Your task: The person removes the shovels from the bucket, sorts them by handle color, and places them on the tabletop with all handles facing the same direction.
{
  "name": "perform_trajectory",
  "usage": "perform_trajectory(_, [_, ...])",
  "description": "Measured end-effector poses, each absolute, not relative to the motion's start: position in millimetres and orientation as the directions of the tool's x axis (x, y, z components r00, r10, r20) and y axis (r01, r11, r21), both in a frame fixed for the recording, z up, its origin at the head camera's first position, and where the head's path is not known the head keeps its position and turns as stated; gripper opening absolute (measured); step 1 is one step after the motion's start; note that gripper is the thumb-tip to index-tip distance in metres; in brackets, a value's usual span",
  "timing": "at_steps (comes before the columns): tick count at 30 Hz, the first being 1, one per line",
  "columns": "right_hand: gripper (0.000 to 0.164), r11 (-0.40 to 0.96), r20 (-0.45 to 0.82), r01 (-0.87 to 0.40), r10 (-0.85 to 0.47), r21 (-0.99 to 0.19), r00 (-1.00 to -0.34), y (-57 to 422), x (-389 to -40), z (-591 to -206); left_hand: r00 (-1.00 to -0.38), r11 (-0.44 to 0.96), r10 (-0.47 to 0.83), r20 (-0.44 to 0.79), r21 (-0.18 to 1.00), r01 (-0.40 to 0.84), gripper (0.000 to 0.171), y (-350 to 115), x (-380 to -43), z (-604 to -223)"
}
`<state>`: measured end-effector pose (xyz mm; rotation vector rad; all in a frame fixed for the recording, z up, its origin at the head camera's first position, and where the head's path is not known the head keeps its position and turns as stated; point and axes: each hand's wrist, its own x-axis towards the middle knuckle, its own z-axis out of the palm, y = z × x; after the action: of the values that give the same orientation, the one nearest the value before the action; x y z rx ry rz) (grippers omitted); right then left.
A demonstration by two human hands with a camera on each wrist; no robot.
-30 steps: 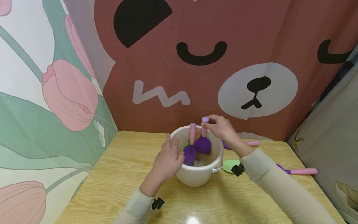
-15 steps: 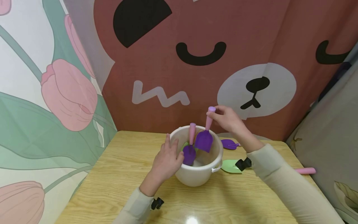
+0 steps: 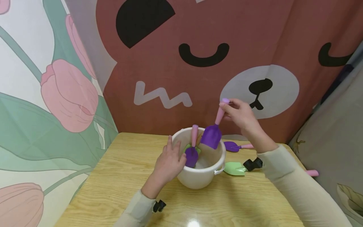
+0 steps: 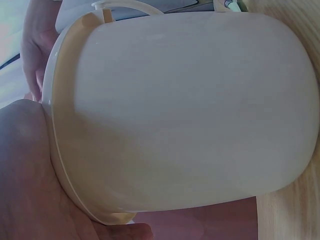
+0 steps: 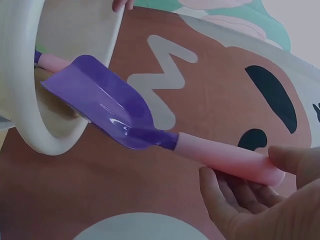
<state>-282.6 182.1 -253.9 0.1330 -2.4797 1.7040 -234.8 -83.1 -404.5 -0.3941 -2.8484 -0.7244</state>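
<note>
My right hand (image 3: 241, 115) pinches the top of the pink handle of a purple toy shovel (image 3: 211, 136). Its square-ended blade slants down over the right part of the white bucket (image 3: 195, 179). The right wrist view shows the purple blade (image 5: 107, 105) at the bucket's mouth, thumb and fingers on the handle's end. My left hand (image 3: 167, 162) rests over the bucket's left rim, fingers spread and fairly straight. Inside the bucket stands another purple shovel (image 3: 191, 157) with a pink handle, a green piece (image 3: 198, 150) behind it. Bucket wall (image 4: 190, 110) fills most of the left wrist view.
Right of the bucket, a purple shovel (image 3: 232, 146) and a green shovel (image 3: 234, 169) lie on the wooden table (image 3: 136, 176). A pink handle end (image 3: 313, 173) shows beyond my right sleeve. Behind the table hangs a brown curtain with a bear print (image 3: 158, 63).
My right hand has lifted the shovel up and to the right, bringing its blade from inside the bucket to above the rim. The left hand has stayed in place.
</note>
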Motion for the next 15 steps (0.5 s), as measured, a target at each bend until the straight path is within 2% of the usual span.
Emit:
perform_trajectory(8, [0.062,0.216,0.165,-0.138,0.112,-0.967,-0.98,199,-277,-255,-0.949,0.844,0.213,0.233,0.445,0.299,0.068,-83,-235,-405])
perform_trajectory(15, [0.053,-0.058,0.147,-0.158,0.168,-0.986,-0.975,220,-270,-264,-0.949,0.847,0.214,0.233,0.44,0.299,0.067,-84,-234,-404])
